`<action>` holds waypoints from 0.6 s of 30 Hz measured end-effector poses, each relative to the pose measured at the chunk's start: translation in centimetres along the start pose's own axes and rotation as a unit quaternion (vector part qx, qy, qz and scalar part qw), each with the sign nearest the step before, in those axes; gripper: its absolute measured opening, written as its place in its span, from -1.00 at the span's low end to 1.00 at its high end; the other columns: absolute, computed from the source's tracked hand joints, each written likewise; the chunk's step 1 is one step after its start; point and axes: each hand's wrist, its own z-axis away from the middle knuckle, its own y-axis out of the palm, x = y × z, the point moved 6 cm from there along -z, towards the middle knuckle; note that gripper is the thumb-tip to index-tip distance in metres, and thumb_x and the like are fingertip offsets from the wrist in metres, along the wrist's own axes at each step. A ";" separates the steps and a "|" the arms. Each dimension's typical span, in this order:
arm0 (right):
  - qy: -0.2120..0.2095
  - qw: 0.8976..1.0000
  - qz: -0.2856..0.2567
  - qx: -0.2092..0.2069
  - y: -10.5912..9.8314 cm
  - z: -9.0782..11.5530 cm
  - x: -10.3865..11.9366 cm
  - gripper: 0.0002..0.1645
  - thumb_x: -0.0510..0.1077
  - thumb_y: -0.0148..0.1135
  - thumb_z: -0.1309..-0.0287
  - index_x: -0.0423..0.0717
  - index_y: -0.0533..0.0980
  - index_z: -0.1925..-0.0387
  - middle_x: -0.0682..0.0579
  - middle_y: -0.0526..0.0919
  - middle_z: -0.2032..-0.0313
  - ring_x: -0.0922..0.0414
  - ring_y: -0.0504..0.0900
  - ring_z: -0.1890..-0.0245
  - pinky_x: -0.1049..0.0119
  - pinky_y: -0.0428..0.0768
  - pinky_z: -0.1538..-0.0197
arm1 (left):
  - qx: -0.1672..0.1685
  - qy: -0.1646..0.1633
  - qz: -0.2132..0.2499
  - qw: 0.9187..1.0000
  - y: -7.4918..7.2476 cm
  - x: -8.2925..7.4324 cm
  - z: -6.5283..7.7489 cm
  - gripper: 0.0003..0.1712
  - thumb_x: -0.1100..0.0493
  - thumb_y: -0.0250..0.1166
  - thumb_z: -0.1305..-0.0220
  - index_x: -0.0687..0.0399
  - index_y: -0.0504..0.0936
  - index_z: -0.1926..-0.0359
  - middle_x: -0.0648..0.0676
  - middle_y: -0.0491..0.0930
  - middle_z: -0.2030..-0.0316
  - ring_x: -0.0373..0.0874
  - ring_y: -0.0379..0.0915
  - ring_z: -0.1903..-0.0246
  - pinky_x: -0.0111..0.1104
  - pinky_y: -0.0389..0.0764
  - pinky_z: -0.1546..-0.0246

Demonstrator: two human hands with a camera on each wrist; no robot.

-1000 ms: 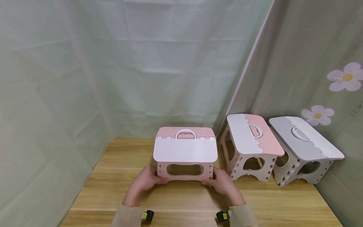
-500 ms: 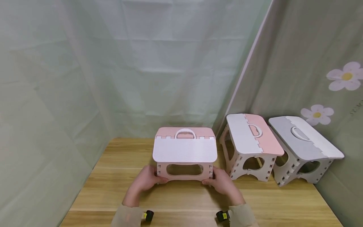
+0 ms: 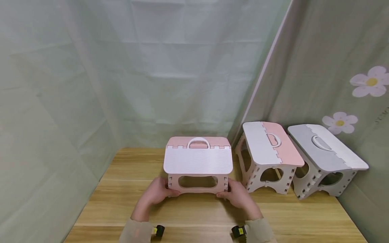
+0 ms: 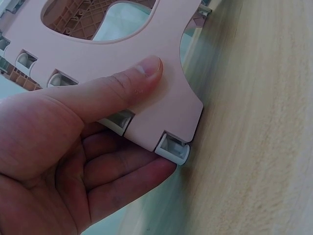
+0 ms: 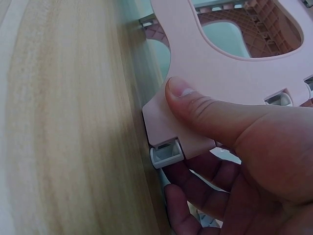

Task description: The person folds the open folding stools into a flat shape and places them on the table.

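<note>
A pink and white folding step stool (image 3: 198, 161) stands unfolded on the wooden table, its white carry handle lying across the top. My left hand (image 3: 158, 190) grips its left front leg low down; in the left wrist view the thumb (image 4: 124, 85) presses the pink front panel and the fingers (image 4: 127, 176) curl behind the hinged edge. Mirroring this, my right hand (image 3: 238, 193) pinches the right front leg. Its thumb (image 5: 195, 105) lies on the panel, with the other fingers behind the leg near the tabletop.
To the right stand a second pink and white folding stool (image 3: 273, 143) and a grey and white one (image 3: 326, 146), both unfolded. A pale curtain (image 3: 182, 67) hangs behind the wooden table (image 3: 194, 216), and a flowered curtain (image 3: 304, 67) hangs at the right.
</note>
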 end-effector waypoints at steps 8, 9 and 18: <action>0.001 1.000 -0.004 0.005 0.2 0.0 -0.2 -0.61 0.04 0.57 -0.25 -0.01 0.61 0.03 0.20 0.62 0.38 0.21 0.56 0.38 0.18 0.55 0.20 | 0.004 0.007 0.000 1.000 0.1 0.0 0.0 -0.73 0.11 0.70 -0.11 0.09 0.74 0.43 -0.09 0.57 0.61 -0.21 0.42 0.57 -0.33 0.47 0.52; 0.003 1.000 -0.005 0.006 0.2 0.0 -0.2 -0.61 0.04 0.57 -0.25 -0.02 0.61 0.02 0.20 0.62 0.37 0.21 0.56 0.37 0.18 0.55 0.19 | 0.005 0.007 0.001 1.000 0.1 0.0 0.0 -0.73 0.11 0.70 -0.11 0.09 0.74 0.43 -0.09 0.57 0.61 -0.21 0.42 0.57 -0.33 0.47 0.52; 0.003 1.000 -0.011 0.005 -0.1 0.0 0.0 -0.60 0.02 0.57 -0.23 -0.03 0.63 0.01 0.19 0.65 0.35 0.19 0.57 0.36 0.15 0.57 0.19 | 0.007 0.009 0.008 1.000 0.1 0.0 -0.2 -0.73 0.11 0.70 -0.12 0.11 0.74 0.41 -0.08 0.58 0.59 -0.21 0.41 0.57 -0.33 0.46 0.53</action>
